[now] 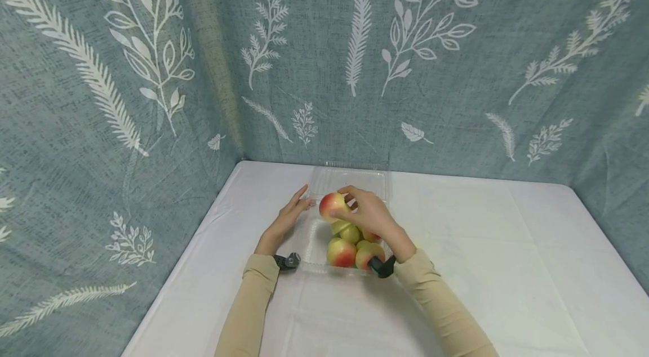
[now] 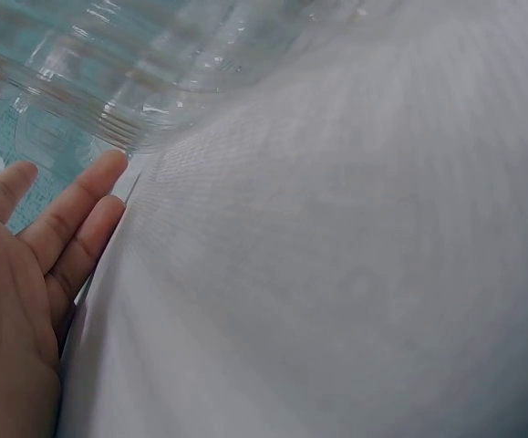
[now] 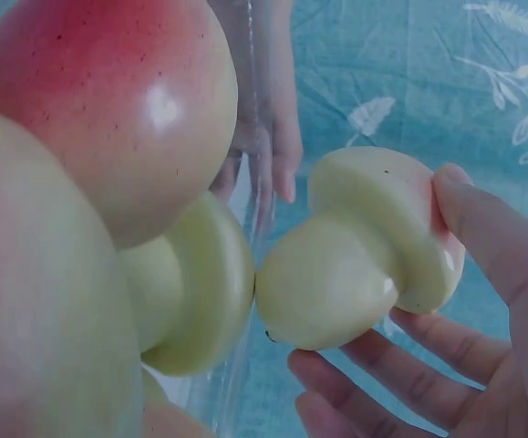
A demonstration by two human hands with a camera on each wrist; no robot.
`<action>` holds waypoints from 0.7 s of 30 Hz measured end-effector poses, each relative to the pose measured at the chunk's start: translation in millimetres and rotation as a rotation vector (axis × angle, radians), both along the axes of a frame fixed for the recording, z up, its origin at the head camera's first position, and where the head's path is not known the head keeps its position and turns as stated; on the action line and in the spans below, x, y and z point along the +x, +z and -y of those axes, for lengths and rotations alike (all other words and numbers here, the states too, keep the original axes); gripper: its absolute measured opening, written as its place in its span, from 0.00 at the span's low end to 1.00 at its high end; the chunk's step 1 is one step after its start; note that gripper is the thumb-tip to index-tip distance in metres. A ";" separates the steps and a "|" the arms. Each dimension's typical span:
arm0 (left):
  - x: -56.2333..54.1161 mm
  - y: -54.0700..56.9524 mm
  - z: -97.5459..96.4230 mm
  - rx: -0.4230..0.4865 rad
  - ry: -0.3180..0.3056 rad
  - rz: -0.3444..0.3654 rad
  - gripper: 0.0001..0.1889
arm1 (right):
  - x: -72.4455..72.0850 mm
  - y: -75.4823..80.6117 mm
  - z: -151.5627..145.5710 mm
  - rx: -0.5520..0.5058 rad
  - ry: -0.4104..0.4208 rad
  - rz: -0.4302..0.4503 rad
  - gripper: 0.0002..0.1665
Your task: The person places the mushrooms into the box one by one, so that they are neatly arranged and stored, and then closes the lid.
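My right hand [image 1: 374,213] pinches an artificial mushroom [image 1: 332,206] by its red-and-yellow cap, with the thumb on one side and the fingers on the other. Its pale, rounded stem [image 3: 323,283] shows in the right wrist view. The mushroom is raised over a clear plastic box [image 1: 315,241]. Several similar mushrooms [image 1: 342,253] lie in the right half of that box. My left hand [image 1: 286,218] is at the box's left side with fingers extended. In the left wrist view its fingertips [image 2: 110,164] are right at the clear wall.
The box's clear lid [image 1: 350,178] is folded back behind it. Under everything is a table [image 1: 481,244] with a white cover. A blue-green curtain [image 1: 314,53] with white leaf patterns hangs along the back and left side.
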State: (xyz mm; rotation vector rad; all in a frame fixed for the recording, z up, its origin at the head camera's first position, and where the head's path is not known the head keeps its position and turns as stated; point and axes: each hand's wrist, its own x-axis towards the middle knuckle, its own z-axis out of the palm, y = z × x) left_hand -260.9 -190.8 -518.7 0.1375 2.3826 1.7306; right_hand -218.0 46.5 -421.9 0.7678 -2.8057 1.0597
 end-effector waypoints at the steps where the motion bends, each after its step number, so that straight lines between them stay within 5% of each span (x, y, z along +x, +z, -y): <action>1: -0.1 0.0 0.1 0.000 0.001 0.002 0.31 | 0.0 -0.1 1.2 -0.002 0.002 0.001 0.32; 21: 2.0 3.9 -1.5 -0.015 0.012 0.004 0.30 | -2.0 -6.8 18.5 -0.039 0.133 0.048 0.31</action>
